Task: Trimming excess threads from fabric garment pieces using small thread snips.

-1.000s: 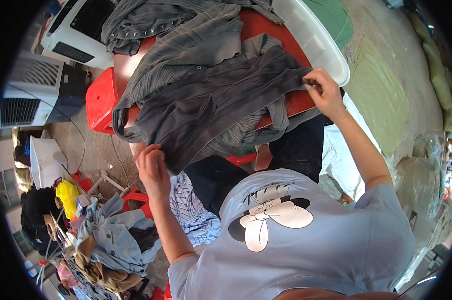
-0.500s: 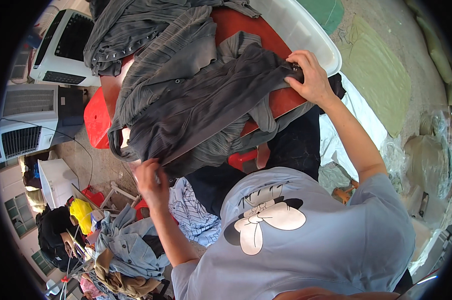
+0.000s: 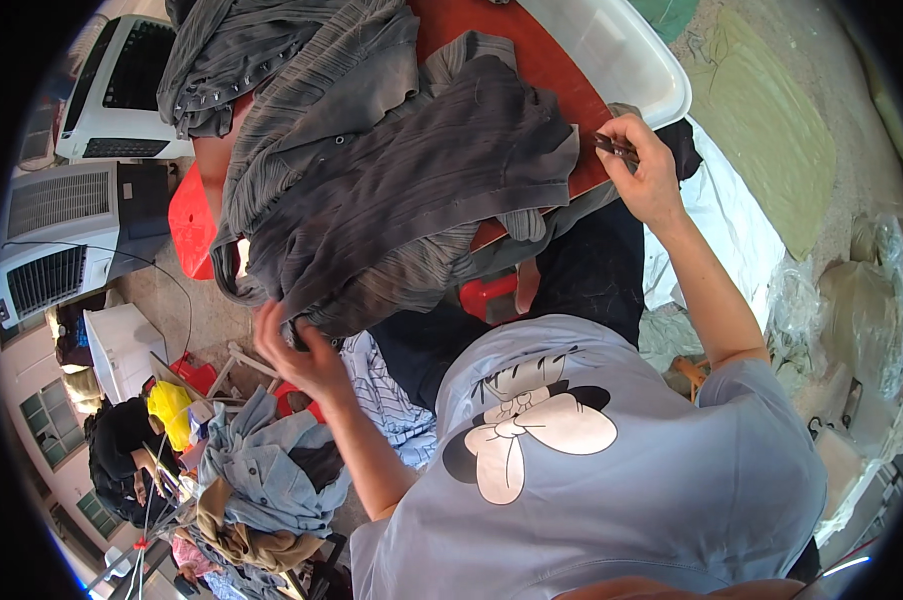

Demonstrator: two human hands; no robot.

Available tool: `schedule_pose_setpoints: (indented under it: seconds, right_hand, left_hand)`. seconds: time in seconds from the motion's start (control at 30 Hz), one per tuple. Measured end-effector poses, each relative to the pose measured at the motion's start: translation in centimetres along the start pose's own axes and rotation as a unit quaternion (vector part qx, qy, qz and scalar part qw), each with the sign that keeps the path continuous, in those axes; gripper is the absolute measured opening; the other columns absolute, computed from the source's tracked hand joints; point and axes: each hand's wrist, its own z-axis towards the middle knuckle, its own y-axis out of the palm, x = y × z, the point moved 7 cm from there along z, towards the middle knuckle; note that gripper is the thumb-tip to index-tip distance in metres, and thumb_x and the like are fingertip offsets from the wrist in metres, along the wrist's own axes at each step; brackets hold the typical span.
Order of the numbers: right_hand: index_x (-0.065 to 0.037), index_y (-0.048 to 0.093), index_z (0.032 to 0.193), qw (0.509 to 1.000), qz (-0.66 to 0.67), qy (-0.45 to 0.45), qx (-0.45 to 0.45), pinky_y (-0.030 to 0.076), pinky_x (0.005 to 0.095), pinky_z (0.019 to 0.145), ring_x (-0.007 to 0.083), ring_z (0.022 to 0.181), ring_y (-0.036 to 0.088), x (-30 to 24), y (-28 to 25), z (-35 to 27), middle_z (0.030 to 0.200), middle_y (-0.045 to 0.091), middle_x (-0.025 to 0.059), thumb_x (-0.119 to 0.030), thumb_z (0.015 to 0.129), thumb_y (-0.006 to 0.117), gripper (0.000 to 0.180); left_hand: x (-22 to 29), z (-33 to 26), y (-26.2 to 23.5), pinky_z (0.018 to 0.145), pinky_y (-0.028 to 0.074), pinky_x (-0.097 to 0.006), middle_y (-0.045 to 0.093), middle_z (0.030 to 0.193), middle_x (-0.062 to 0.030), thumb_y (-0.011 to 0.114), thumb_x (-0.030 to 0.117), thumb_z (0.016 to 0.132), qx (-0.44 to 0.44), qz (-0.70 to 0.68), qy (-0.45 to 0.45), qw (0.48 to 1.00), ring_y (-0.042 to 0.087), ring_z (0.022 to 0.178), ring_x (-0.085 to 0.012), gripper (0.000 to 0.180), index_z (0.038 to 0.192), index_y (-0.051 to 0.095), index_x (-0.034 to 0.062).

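Note:
A dark grey ribbed garment [image 3: 422, 165] lies spread across the red tabletop in front of me, its straight hem running along the near side. At its lower left end is my left hand [image 3: 307, 350], fingers apart and fingertips at the cloth's edge. Beyond the garment's right end, my right hand [image 3: 652, 175] is closed on small dark thread snips [image 3: 617, 148], held just above the table edge. Under and behind the garment lie more grey ribbed clothes [image 3: 322, 95], one with a row of buttons.
A white plastic tub [image 3: 627, 60] stands against the red table [image 3: 582, 90] at the far right. Left are a red stool [image 3: 192, 225] and air coolers [image 3: 62, 220]. Denim clothes [image 3: 262, 460] are heaped at lower left, near another person [image 3: 122, 455].
My right hand has let go of the garment's right end and moved slightly right and down with the snips. The hem now lies flatter, and my left hand's fingers have spread.

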Motion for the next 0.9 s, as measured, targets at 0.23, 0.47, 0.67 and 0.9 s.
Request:
schedule_pose_setpoints:
  seconds: [0.23, 0.47, 0.67, 0.9]
  right_hand:
    - [-0.005, 0.056, 0.102, 0.995, -0.009, 0.094, -0.017, 0.053, 0.0302, 0.073, 0.0186, 0.081, 0.068, -1.4, 2.4, -0.8, 0.088, 0.066, 0.0085, -0.014, 0.087, 0.073, 0.024]
    - [-0.005, 0.056, 0.102, 0.993, 0.038, 0.107, -0.039, 0.051, 0.0268, 0.072, 0.0133, 0.079, 0.064, 0.5, 2.6, -0.7, 0.089, 0.064, 0.0039, -0.005, 0.087, 0.07, 0.02]
    - [-0.003, 0.057, 0.103, 0.968, 0.177, 0.174, -0.044, 0.045, 0.0211, 0.066, 0.0062, 0.075, 0.055, 0.9, 1.9, -0.3, 0.093, 0.061, 0.0004, -0.004, 0.089, 0.067, 0.017]
    - [-0.005, 0.058, 0.104, 0.914, 0.319, 0.235, -0.085, 0.037, 0.0186, 0.057, 0.0054, 0.067, 0.052, 0.0, 2.1, -0.5, 0.086, 0.057, -0.0019, -0.008, 0.092, 0.065, 0.015]
  left_hand:
    - [6.5, -5.6, 8.8, 0.088, 0.051, -0.029, 0.069, 0.106, -0.0118, 0.057, -0.001, 0.094, -0.241, -0.529, -0.32, 0.748, 0.065, 0.096, -0.0171, 0.014, 0.106, 0.062, -0.0026]
    - [6.7, -5.8, 10.5, 0.092, 0.053, -0.038, 0.064, 0.115, -0.0235, 0.053, 0.003, 0.094, -0.186, -0.629, -0.44, 0.613, 0.066, 0.105, -0.0294, 0.024, 0.117, 0.057, -0.0053]
    - [10.5, -6.4, 12.1, 0.093, 0.053, -0.04, 0.063, 0.119, -0.0258, 0.049, 0.012, 0.097, -0.337, -0.669, -0.467, 0.47, 0.066, 0.106, -0.0319, 0.034, 0.123, 0.054, -0.0079]
    - [15.5, -6.8, 14.0, 0.103, 0.046, -0.042, 0.054, 0.135, -0.0266, 0.054, 0.017, 0.097, -0.401, -0.685, -0.452, 0.409, 0.056, 0.124, -0.033, 0.044, 0.133, 0.047, -0.0076]
